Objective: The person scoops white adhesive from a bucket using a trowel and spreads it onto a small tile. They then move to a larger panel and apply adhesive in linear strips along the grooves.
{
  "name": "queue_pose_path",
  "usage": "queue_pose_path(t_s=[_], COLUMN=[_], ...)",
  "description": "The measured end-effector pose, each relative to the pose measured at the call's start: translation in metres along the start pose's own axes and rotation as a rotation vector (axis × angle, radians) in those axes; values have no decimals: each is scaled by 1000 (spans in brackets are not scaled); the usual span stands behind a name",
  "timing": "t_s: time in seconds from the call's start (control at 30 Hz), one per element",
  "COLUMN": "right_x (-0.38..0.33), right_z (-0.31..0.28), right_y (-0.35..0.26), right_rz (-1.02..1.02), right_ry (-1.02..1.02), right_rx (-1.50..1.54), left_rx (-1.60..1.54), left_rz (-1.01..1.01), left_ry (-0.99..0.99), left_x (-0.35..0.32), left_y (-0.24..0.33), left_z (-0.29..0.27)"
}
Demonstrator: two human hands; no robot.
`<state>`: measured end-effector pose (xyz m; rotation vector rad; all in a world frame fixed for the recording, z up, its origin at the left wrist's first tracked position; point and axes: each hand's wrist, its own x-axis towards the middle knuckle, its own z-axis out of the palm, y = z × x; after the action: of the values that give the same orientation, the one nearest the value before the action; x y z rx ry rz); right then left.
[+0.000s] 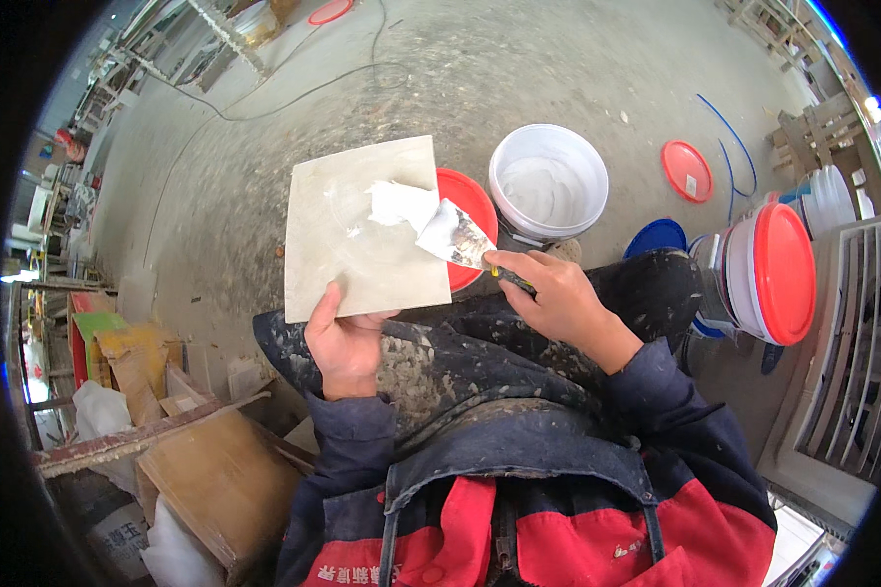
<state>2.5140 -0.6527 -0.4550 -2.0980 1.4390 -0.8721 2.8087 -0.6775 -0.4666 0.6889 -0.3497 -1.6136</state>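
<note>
My left hand grips the lower edge of a square, pale grey board, its thumb on the top face and its fingers underneath. A lump of white paste lies on the board's right half. In my right hand is a putty knife with a dark handle; white paste coats its blade, which touches the board beside the lump. A white bucket with white paste inside stands just beyond my right hand. Partly hidden behind the board is a red lid.
To the right stand stacked buckets with a red lid, near a blue lid and another red lid on the floor. A white slatted rack stands at far right. Cardboard leans at lower left. A cable crosses the floor.
</note>
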Motion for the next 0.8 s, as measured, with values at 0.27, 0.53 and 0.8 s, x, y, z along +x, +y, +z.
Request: queue_pose_path(t_s=[0.27,0.53,0.8], right_x=[-17,-17,54], right_z=[1,-26,6], right_y=[-8,10,5], right_rz=[100,119,-31], right_ry=[69,199,269], right_rx=[-115,-87,212], left_rx=[16,-112,-335], left_rz=[24,9,-126], left_ry=[6,-21,-95], left_x=[10,1,-10], left_y=[-3,2,-12], left_z=[0,6,7])
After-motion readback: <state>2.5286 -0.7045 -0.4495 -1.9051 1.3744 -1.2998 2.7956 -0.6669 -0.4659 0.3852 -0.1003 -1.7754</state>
